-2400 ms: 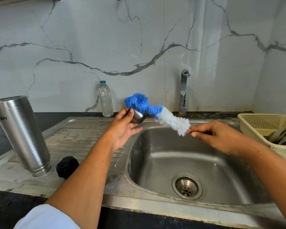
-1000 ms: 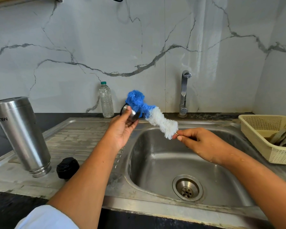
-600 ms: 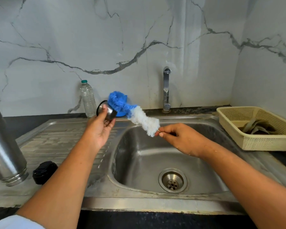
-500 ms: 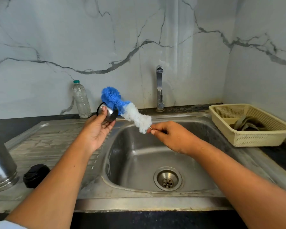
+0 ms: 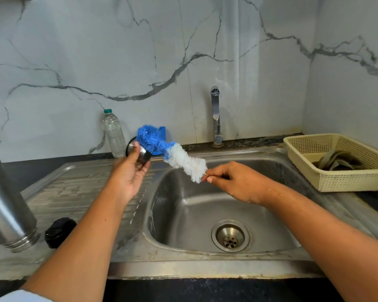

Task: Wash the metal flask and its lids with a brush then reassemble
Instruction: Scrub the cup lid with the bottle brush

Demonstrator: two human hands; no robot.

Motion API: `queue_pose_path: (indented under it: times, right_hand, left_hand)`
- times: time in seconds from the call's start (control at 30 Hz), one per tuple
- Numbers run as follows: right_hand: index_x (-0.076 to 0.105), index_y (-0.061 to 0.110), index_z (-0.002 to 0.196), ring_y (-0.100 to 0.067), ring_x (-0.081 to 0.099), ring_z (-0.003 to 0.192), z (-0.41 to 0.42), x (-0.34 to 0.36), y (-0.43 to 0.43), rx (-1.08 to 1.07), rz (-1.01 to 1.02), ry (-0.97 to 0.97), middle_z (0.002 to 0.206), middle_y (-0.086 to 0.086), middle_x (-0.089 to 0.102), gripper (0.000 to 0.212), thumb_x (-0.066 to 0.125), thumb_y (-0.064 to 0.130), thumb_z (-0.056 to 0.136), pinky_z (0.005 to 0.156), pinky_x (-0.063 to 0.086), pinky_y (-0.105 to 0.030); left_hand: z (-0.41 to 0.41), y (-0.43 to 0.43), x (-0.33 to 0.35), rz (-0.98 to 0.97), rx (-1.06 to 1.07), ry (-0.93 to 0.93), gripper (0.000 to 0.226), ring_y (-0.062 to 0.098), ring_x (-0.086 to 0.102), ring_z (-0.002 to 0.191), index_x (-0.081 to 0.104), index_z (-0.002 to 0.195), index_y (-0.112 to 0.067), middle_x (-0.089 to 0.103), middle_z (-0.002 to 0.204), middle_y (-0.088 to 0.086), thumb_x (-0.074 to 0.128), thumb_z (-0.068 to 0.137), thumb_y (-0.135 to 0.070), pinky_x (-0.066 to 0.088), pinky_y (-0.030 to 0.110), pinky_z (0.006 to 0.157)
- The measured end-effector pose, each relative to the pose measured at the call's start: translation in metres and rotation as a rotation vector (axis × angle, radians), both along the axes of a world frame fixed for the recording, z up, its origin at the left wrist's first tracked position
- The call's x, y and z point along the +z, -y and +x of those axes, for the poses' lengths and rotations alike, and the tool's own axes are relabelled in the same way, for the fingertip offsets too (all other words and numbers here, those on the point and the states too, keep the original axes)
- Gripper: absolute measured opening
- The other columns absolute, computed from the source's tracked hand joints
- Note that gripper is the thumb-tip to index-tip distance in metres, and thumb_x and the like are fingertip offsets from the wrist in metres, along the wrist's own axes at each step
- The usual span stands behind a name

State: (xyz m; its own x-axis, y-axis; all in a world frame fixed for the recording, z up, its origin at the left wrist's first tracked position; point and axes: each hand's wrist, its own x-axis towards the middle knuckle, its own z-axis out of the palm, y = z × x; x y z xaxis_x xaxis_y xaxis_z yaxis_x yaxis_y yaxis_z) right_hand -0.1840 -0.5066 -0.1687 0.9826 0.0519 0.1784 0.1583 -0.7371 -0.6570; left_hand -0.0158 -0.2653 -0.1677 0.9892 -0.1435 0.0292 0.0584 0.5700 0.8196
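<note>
In the head view, the small round steel lid (image 5: 140, 150) is gripped by the left hand (image 5: 129, 173) above the sink's left edge. The long blue-and-white bristle brush (image 5: 179, 158), pinched at its wire end by the right hand (image 5: 234, 182), is pointed up-left, with its blue tip against the lid.

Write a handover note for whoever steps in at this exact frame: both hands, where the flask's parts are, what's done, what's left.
Left hand: holds the small metal lid up above the drainboard.
Right hand: pinches the thin handle of the brush; its blue end is against the lid.
Flask: mouth down on the drainboard, with the black lid beside it, not touching.
Tap: no water visible.
Done: parts are separated and the metal lid is under the brush. Whether the flask and black lid are already washed cannot be told.
Left: finish the lid, probably rinse, then reassemble.
</note>
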Motion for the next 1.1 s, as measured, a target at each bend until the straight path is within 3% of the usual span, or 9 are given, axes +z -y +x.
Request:
queue_pose_path:
  times: [0.1, 0.17, 0.23, 0.37, 0.53, 0.73, 0.87, 1.0, 1.1]
  right_hand:
    - [0.072, 0.037, 0.124, 0.002, 0.063, 0.112, 0.002, -0.001, -0.002, 0.003, 0.051, 0.032, 0.124, 0.023, 0.069, 0.026, 0.056, 0.035, 0.104, 0.106, 0.046, -0.024]
    - [0.072, 0.035, 0.125, 0.008, 0.06, 0.115, 0.003, -0.001, -0.001, 0.01, 0.069, 0.043, 0.124, 0.027, 0.067, 0.026, 0.057, 0.034, 0.104, 0.102, 0.042, -0.016]
    - [0.072, 0.034, 0.124, 0.011, 0.059, 0.114, 0.004, -0.003, 0.001, 0.024, 0.06, 0.031, 0.125, 0.028, 0.066, 0.025, 0.057, 0.032, 0.104, 0.097, 0.039, -0.009]
    - [0.072, 0.033, 0.124, 0.024, 0.052, 0.105, 0.007, -0.007, 0.002, 0.017, 0.072, 0.052, 0.124, 0.031, 0.062, 0.025, 0.057, 0.031, 0.104, 0.086, 0.034, 0.005]
    - [0.071, 0.037, 0.123, 0.018, 0.057, 0.107, 0.007, -0.008, 0.006, -0.018, 0.092, 0.053, 0.113, 0.037, 0.062, 0.025, 0.055, 0.032, 0.105, 0.086, 0.038, -0.002]
    - [0.07, 0.037, 0.125, 0.017, 0.054, 0.115, 0.007, -0.01, 0.001, 0.02, 0.056, 0.018, 0.126, 0.032, 0.063, 0.026, 0.055, 0.034, 0.104, 0.095, 0.034, -0.004]
    - [0.07, 0.038, 0.126, 0.007, 0.061, 0.112, 0.006, -0.007, 0.0, -0.018, 0.063, 0.038, 0.123, 0.029, 0.066, 0.026, 0.054, 0.034, 0.104, 0.092, 0.041, -0.01]
    - [0.071, 0.036, 0.125, 0.018, 0.055, 0.11, 0.005, -0.009, 0.004, 0.007, 0.076, 0.013, 0.122, 0.031, 0.064, 0.026, 0.056, 0.032, 0.104, 0.087, 0.036, 0.0]
    - [0.072, 0.036, 0.124, 0.017, 0.057, 0.11, 0.008, -0.012, -0.001, 0.016, 0.087, 0.017, 0.119, 0.03, 0.067, 0.025, 0.057, 0.031, 0.104, 0.092, 0.037, -0.004]
  left_hand:
    - [-0.007, 0.006, -0.001, -0.011, -0.067, -0.006, 0.04, 0.02, 0.067, 0.105, 0.064, 0.111, -0.01, 0.072, 0.094, 0.006, 0.078, 0.08, -0.031, 0.056, 0.032, 0.092]
    - [-0.008, 0.008, 0.002, -0.05, -0.045, -0.014, 0.04, 0.018, 0.066, 0.101, 0.066, 0.107, -0.014, 0.073, 0.094, 0.004, 0.081, 0.077, -0.036, 0.057, 0.027, 0.081]
    - [-0.006, 0.008, 0.004, -0.083, -0.027, -0.018, 0.045, 0.02, 0.067, 0.106, 0.066, 0.112, -0.014, 0.073, 0.111, 0.009, 0.083, 0.077, -0.038, 0.057, 0.026, 0.079]
    - [-0.007, 0.006, 0.006, -0.191, -0.083, -0.015, 0.039, 0.031, 0.065, 0.122, 0.062, 0.118, -0.009, 0.068, 0.122, 0.017, 0.075, 0.091, -0.034, 0.054, 0.04, 0.105]
    - [-0.013, 0.006, 0.012, -0.204, -0.129, -0.01, 0.021, 0.033, 0.071, 0.109, 0.061, 0.114, -0.003, 0.075, 0.106, 0.018, 0.056, 0.101, -0.019, 0.052, 0.046, 0.107]
    - [-0.005, 0.0, 0.005, -0.193, 0.0, -0.03, 0.037, 0.029, 0.072, 0.114, 0.057, 0.126, -0.005, 0.07, 0.123, 0.02, 0.069, 0.097, -0.024, 0.06, 0.038, 0.093]
    - [-0.016, 0.01, 0.003, -0.051, -0.137, -0.008, 0.036, 0.031, 0.068, 0.118, 0.057, 0.126, -0.005, 0.068, 0.125, 0.023, 0.066, 0.096, -0.024, 0.054, 0.044, 0.106]
    - [-0.012, 0.006, 0.009, -0.152, -0.049, 0.003, 0.041, 0.031, 0.069, 0.117, 0.057, 0.127, -0.005, 0.067, 0.129, 0.022, 0.067, 0.096, -0.03, 0.058, 0.041, 0.098]
    - [-0.012, 0.001, 0.004, -0.025, -0.103, 0.012, 0.038, 0.03, 0.068, 0.117, 0.056, 0.126, -0.005, 0.065, 0.129, 0.023, 0.066, 0.096, -0.027, 0.059, 0.041, 0.099]
